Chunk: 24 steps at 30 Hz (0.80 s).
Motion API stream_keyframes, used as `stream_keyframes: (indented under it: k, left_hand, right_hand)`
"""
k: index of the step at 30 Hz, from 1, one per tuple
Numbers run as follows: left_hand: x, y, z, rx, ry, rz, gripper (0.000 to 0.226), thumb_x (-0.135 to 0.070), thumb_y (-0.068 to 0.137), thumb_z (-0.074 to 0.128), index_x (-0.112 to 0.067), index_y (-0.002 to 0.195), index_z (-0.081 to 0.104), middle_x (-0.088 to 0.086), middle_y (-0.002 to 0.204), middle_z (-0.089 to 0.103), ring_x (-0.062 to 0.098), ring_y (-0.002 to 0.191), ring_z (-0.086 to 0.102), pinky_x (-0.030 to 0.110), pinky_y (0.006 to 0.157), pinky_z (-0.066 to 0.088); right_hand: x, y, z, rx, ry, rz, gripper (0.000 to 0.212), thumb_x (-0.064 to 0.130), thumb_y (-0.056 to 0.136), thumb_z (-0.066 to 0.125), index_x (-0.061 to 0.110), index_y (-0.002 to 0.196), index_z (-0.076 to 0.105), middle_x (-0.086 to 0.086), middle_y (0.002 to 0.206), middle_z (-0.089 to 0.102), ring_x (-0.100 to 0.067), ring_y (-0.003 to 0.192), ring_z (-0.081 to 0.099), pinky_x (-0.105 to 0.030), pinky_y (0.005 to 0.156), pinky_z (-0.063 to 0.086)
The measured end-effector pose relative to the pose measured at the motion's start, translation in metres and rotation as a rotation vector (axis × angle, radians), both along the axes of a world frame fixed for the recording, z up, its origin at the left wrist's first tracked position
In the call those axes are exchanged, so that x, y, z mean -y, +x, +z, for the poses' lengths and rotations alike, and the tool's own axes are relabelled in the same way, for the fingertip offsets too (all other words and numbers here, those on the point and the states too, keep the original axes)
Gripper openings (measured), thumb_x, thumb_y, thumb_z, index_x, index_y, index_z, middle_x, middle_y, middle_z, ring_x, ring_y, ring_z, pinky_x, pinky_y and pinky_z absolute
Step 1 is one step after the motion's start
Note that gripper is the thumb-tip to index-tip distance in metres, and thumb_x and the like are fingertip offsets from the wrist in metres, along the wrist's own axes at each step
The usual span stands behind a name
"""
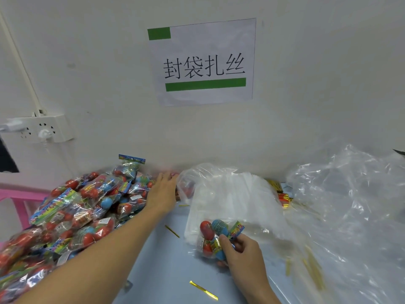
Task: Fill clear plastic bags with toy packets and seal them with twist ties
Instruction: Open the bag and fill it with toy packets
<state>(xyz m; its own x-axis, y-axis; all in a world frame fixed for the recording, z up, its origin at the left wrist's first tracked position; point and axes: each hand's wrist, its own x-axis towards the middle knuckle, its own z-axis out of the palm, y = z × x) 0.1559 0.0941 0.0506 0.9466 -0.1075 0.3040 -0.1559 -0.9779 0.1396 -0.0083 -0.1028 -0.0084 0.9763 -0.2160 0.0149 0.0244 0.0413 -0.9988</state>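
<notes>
A big heap of toy packets, red and blue eggs in printed wrappers, covers the left side of the blue table. My left hand reaches far back with straight fingers, its tips at packets beside the wall. My right hand grips a bunch of toy packets at the near edge of a stack of clear plastic bags. Gold twist ties lie loose on the table.
A large crumpled clear plastic sheet fills the right side. Bundles of gold ties sit near the wall behind the bags. A pink stool stands at left. A power strip and a paper sign hang on the wall.
</notes>
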Motion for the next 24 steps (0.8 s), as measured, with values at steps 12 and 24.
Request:
stream_keyframes:
  k: [12, 24]
  left_hand:
    - [-0.004, 0.007, 0.015, 0.318, -0.436, 0.13, 0.027, -0.012, 0.101, 0.046, -0.013, 0.103, 0.072, 0.01, 0.096, 0.071, 0.028, 0.082, 0.062, 0.039, 0.069, 0.053]
    - [0.002, -0.104, 0.022, 0.677, -1.232, 0.395, 0.025, -0.008, 0.101, 0.036, -0.01, 0.098, 0.061, 0.0, 0.064, 0.053, 0.0, 0.05, 0.05, 0.015, 0.045, 0.038]
  right_hand:
    - [0.003, 0.004, -0.001, -0.035, 0.006, -0.005, 0.007, 0.019, 0.093, 0.068, 0.016, 0.09, 0.074, -0.002, 0.076, 0.077, -0.017, 0.076, 0.075, -0.042, 0.066, 0.063]
    - [0.002, 0.0, 0.003, -0.001, 0.014, -0.011, 0.01, 0.016, 0.094, 0.066, 0.015, 0.089, 0.074, -0.004, 0.078, 0.078, -0.022, 0.078, 0.075, -0.05, 0.074, 0.061]
